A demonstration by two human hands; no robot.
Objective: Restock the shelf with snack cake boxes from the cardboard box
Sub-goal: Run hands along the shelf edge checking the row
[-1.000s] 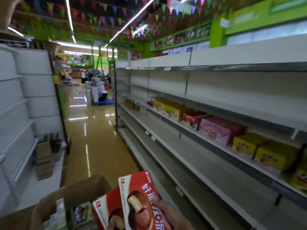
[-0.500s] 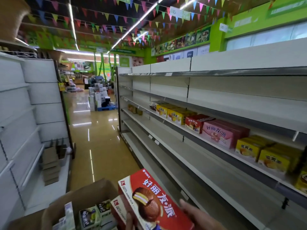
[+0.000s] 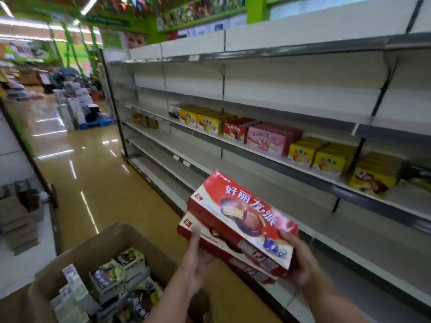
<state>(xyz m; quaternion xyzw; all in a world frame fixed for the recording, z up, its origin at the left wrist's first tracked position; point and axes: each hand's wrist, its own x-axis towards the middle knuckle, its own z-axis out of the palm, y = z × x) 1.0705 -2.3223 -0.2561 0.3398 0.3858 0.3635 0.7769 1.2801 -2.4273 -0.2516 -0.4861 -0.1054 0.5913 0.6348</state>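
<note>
Two red snack cake boxes are stacked in front of me, the upper red box [image 3: 242,217] lying on the lower red box [image 3: 210,238]. My right hand [image 3: 297,259] grips the near right end of the stack. My left hand [image 3: 194,259] supports the lower box from below, thumb up on its left corner. The open cardboard box [image 3: 98,248] stands at lower left with several small packs [image 3: 116,276] inside. The shelf [image 3: 268,159] on the right holds a row of yellow, red and pink boxes, among them a red box [image 3: 235,131].
Lower shelves [image 3: 291,206] run under the stocked one. The glossy aisle floor [image 3: 93,171] stretches ahead to a blue pallet of stacked goods [image 3: 79,108]. At the left, white shelving [image 3: 14,159] has flattened cardboard [image 3: 16,224] at its base.
The stack of two red boxes has risen out of the cardboard box and moved right toward the shelf. Both hands have come fully into view and my view has turned toward the shelving.
</note>
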